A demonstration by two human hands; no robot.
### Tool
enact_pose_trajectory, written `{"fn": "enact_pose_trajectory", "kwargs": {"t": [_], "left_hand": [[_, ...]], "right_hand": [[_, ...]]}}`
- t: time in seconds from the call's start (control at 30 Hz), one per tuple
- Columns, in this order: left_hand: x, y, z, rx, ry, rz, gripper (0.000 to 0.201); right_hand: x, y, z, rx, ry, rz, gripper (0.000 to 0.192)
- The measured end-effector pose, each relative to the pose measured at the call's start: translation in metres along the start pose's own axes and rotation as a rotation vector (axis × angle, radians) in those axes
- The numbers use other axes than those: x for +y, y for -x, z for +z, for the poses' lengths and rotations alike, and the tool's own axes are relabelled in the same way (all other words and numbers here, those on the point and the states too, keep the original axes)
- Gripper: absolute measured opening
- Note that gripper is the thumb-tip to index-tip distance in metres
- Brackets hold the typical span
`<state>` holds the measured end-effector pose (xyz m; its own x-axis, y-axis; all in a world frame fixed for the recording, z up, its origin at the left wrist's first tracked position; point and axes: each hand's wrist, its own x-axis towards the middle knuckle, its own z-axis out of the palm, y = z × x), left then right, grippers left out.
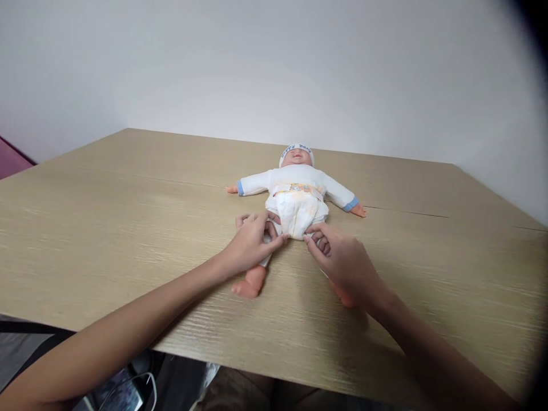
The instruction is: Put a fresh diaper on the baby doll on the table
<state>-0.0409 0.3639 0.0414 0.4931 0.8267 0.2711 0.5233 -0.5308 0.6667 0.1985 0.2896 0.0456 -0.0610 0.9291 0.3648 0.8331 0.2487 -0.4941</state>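
A baby doll (297, 181) lies on its back on the wooden table (128, 228), arms spread, in a white top with blue cuffs and a white cap. A white diaper (297, 212) covers its hips. My left hand (252, 242) pinches the diaper's lower left edge by the doll's leg, above its bare foot (248, 285). My right hand (342, 260) pinches the lower right edge and hides the other leg.
A plain white wall rises behind the table. The table's near edge runs across the bottom of the view; below it lie a white cable (137, 388) and dark floor items. A pink surface (11, 160) shows at far left.
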Motion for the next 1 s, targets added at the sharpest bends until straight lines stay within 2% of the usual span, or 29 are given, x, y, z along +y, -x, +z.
{"fn": "enact_pose_trajectory", "kwargs": {"t": [0.13,0.27,0.4,0.53,0.63,0.87,1.0], "left_hand": [[0.004,-0.006,0.003,-0.009,-0.131,0.04,0.032],[0.002,-0.011,0.007,0.001,-0.157,0.048,0.029],[-0.002,-0.013,0.009,0.032,-0.094,0.074,0.023],[-0.001,-0.012,0.006,0.008,0.009,0.068,0.022],[0.0,-0.01,0.005,0.033,0.018,0.08,0.02],[-0.003,-0.007,0.005,0.115,0.077,0.189,0.011],[-0.002,-0.007,0.003,0.102,0.076,0.217,0.006]], "right_hand": [[0.001,0.0,0.007,0.047,0.128,-0.068,0.018],[-0.002,0.003,0.018,0.066,0.222,-0.141,0.016],[0.0,0.005,0.023,0.067,0.178,-0.132,0.016],[0.002,0.008,0.025,0.063,0.14,-0.128,0.023],[0.001,0.011,0.027,0.072,0.092,-0.129,0.026],[-0.002,0.015,0.028,0.086,0.078,-0.119,0.03],[-0.002,0.014,0.027,0.086,0.06,-0.121,0.03]]}}
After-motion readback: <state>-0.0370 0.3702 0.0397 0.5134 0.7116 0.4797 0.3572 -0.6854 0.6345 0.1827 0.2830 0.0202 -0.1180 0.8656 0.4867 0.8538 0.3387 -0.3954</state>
